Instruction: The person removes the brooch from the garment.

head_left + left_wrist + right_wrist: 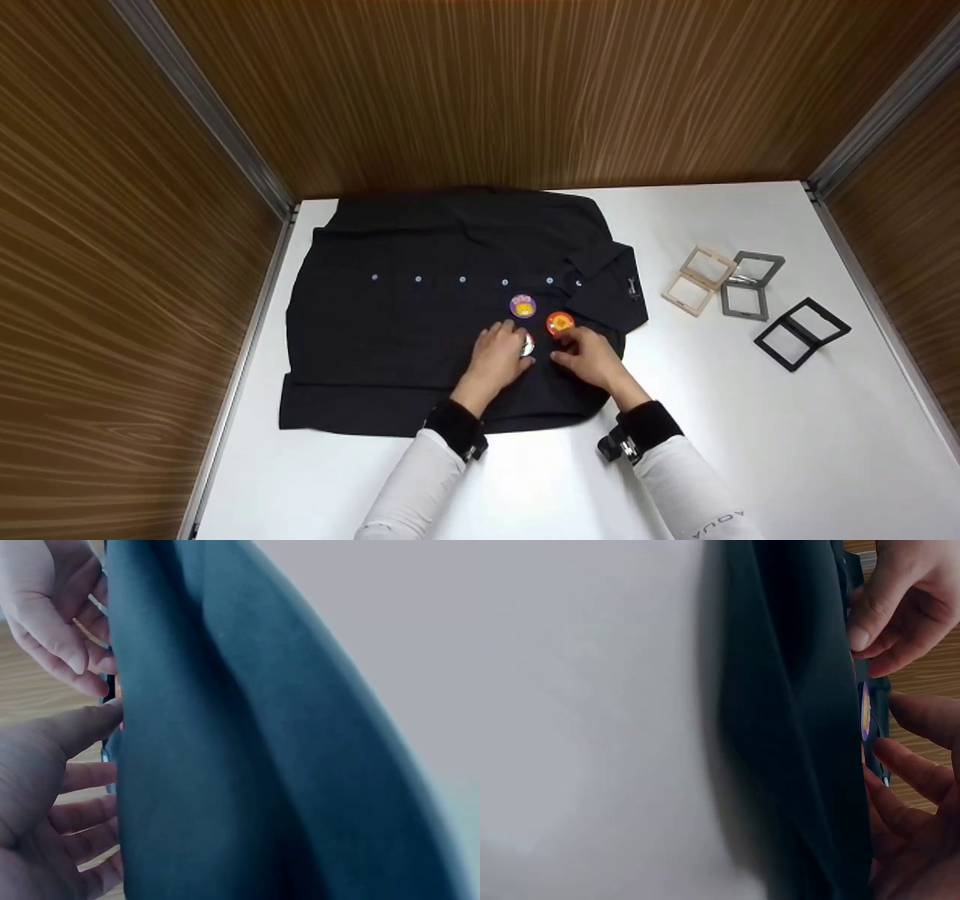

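A dark button-up shirt (pixel 420 337) lies flat, its collar to the right. My left hand (pixel 495 358) pinches a round white badge (pixel 529 344) between thumb and fingers, low over the cloth; the badge's left part is covered. My right hand (pixel 592 360) has loosely bent, parted fingers, with fingertips at the lower edge of an orange-and-red badge (pixel 559 322). A purple badge (pixel 523 305) lies on the shirt just above. Both wrist views show the left hand (pixel 37 780) and right hand (pixel 922 802) beyond a blurred cloth fold; the fold hides most badges.
On the white table (pixel 757 442), right of the collar, stand a beige open frame case (pixel 700 280), a grey one (pixel 750 285) and a black one (pixel 801 334). Wood-grain panels (pixel 480 97) close off the back and both sides.
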A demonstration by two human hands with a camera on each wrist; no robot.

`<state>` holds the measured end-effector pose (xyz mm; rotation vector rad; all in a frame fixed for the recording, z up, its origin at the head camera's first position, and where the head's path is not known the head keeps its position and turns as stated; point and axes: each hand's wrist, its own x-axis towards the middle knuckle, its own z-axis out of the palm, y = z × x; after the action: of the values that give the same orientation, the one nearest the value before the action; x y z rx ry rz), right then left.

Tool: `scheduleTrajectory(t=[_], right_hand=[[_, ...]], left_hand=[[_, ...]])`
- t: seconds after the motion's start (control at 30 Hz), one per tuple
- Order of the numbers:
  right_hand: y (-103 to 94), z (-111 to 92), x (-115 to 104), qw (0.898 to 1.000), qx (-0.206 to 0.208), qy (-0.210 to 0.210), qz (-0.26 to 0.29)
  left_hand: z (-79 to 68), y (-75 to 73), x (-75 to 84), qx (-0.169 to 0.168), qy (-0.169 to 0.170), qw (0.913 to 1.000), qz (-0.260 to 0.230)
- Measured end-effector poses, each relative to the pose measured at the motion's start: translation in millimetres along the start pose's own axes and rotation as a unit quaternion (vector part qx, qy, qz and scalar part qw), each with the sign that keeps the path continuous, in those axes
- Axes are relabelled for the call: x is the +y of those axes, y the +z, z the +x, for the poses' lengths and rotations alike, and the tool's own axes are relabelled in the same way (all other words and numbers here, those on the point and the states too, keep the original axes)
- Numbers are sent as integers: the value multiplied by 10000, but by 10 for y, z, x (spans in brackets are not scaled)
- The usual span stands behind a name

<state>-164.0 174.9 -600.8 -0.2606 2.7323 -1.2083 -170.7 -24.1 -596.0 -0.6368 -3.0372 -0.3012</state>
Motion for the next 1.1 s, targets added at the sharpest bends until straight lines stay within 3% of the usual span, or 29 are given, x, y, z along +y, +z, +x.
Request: scheduleTrajectory(t=[0.4, 0.73, 1.1], right_hand=[[54, -15, 18, 9998, 75, -174, -18], [70, -15, 48, 9998, 105, -174, 1], [76, -17, 62, 9995, 132, -269, 35]], left_hand=[[27, 76, -55, 289, 75, 9996, -17], [11, 86, -41, 291, -12, 9995, 77], [-1, 16, -23, 360, 66, 9991, 207]])
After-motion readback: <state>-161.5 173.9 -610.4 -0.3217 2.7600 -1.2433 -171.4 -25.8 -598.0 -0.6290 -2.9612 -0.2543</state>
